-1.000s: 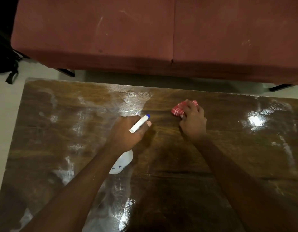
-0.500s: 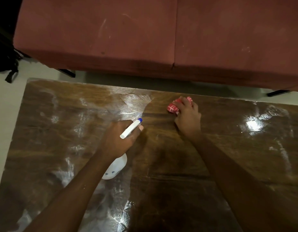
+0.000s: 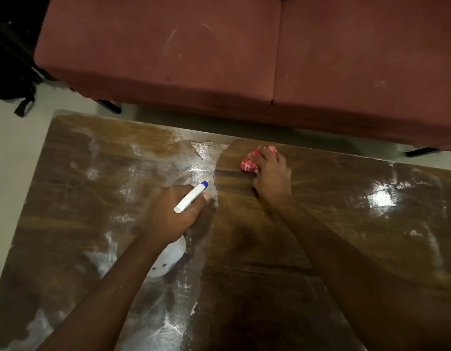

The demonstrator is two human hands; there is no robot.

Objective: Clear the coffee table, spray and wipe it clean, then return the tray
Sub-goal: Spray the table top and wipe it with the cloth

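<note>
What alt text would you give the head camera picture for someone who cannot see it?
A person's right hand grips a red checked cloth on a shiny, streaked wooden coffee table, while the left hand holds a white spray bottle. A red sofa stands behind the table.

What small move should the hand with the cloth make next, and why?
Probably sweep the right hand, holding the red checked cloth, leftward over the coffee table: whitish spray film covers the wood left of the cloth, while the patch around it looks wiped. The left hand, gripping the spray bottle, sits in that path and may need to lift.
</note>
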